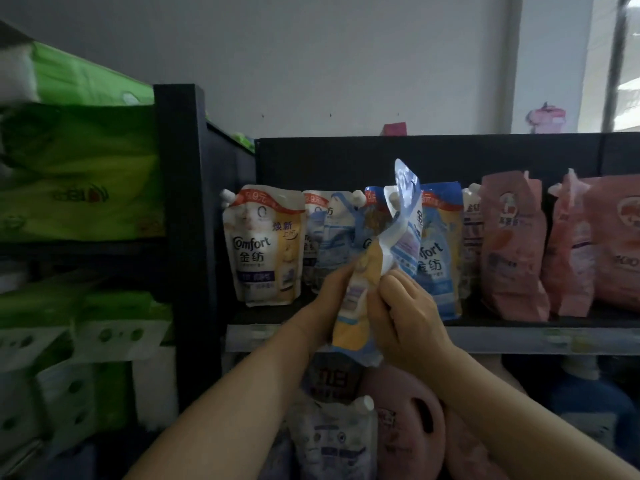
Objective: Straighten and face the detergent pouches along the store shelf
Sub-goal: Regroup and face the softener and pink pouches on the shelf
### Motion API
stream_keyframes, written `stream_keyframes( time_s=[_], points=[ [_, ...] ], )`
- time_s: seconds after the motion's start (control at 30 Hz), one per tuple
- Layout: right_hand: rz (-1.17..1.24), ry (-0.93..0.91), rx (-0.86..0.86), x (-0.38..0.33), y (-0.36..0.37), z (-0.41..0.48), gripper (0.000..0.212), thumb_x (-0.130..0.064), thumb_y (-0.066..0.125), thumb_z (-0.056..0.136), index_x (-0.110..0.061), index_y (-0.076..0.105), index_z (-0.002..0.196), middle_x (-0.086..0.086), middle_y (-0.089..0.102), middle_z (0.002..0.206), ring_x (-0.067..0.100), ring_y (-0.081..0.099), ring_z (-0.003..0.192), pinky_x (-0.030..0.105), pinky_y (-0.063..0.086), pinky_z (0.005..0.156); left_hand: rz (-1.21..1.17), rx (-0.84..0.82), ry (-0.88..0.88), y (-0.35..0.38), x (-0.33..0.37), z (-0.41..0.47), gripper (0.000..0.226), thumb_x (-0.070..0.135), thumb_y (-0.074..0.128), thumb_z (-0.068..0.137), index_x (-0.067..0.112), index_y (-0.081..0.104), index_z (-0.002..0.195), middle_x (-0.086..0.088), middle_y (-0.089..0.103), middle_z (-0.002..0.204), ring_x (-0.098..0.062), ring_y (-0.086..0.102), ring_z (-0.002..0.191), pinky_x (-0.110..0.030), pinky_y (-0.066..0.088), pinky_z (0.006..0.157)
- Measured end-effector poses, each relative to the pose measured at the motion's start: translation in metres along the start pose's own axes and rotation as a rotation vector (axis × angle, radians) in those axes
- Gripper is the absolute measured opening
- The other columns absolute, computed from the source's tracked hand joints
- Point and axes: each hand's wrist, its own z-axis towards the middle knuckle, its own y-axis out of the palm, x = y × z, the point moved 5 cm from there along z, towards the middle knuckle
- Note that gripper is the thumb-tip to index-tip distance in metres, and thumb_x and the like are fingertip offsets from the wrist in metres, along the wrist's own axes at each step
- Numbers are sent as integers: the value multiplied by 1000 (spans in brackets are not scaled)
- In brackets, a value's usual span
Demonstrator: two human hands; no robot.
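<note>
Gripping blue pouch [388, 244] before shelf [519, 336], both hands [408, 317]

The crumpled pouch [384, 254] is blue and white at the top and yellow with pale blue lower down. On the black shelf [346, 154], the white pouch [263, 244] has a red top band, a yellow side panel and a purple label. The blue pouch [440, 251] carries white lettering and a red band. The pink pouches [512, 247] bear darker print. The green packs [79, 168] have yellow tints.
</note>
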Motion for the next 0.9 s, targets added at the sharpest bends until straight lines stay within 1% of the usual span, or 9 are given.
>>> stream_keyframes(
  time_s=[0.07, 0.17, 0.3, 0.4, 0.5, 0.6, 0.73, 0.8, 0.9],
  points=[
    [33, -1, -4, 1, 7, -3, 30, -20, 31, 103, -19, 28, 73, 4, 35, 62, 3, 20, 65, 15, 19, 62, -10, -40, -13, -12, -3, 4, 45, 20, 35, 103, 8, 57, 66, 2, 58, 44, -4, 56, 39, -12, 44, 42],
    [64, -24, -13, 0, 17, -9, 32, -18, 31, 103, -15, 30, 71, 8, 36, 60, 10, 23, 59, 18, 19, 60, 16, -43, 4, -32, -1, 2, 45, 30, 43, 99, 13, 74, 72, -3, 69, 66, -12, 66, 60, -20, 53, 61],
    [104, -51, -18, -1, 29, -20, 32, -19, 30, 104, -17, 26, 73, 9, 37, 61, 17, 27, 57, 25, 23, 54, 105, 79, 128, -55, 2, 5, 32, 39, 60, 88, 13, 75, 78, -13, 72, 83, -26, 69, 79, -37, 55, 80],
    [117, -56, -47, 4, 36, -27, 31, -20, 30, 105, -18, 26, 74, 8, 37, 63, 18, 28, 57, 29, 25, 54, 213, 195, 307, -72, 5, 4, 54, 51, 65, 78, -2, 68, 88, -30, 65, 97, -43, 63, 92, -56, 50, 88],
    [94, 43, -78, 21, 42, -30, 31, -23, 29, 105, -18, 27, 74, 7, 36, 66, 13, 28, 61, 22, 24, 58, 207, 350, 472, -83, 8, -6, 41, 42, 63, 76, 7, 65, 96, -8, 70, 95, -26, 66, 92, -42, 53, 80],
    [39, 99, -108, 35, 51, -33, 33, -29, 27, 105, -16, 30, 76, 5, 39, 68, 12, 31, 62, 21, 25, 57, 273, 487, 554, -92, 6, -11, 49, 46, 60, 74, 10, 59, 107, -1, 67, 99, -17, 64, 93, -29, 51, 77],
    [-151, 160, -171, 43, 69, -37, 23, -29, 34, 101, -21, 34, 80, 2, 46, 67, 18, 40, 46, 27, 28, 40, 365, 656, 575, -101, 1, -14, 40, 44, 54, 79, 19, 48, 110, 14, 60, 97, 2, 59, 84, -8, 43, 65],
    [-106, 306, -204, 51, 78, -35, 22, -30, 35, 99, -23, 36, 78, 2, 48, 67, 22, 44, 47, 35, 35, 41, 383, 717, 589, -104, 0, -11, 40, 45, 53, 82, 22, 42, 113, 15, 58, 101, 0, 59, 86, -8, 42, 65],
    [99, 565, -280, 63, 95, -26, 32, -20, 41, 102, -18, 39, 70, -1, 48, 67, 16, 46, 57, 36, 37, 55, 424, 834, 634, -114, -1, -2, 60, 59, 50, 79, 16, 37, 118, 0, 57, 109, -15, 60, 92, -25, 50, 70]
  ],
)
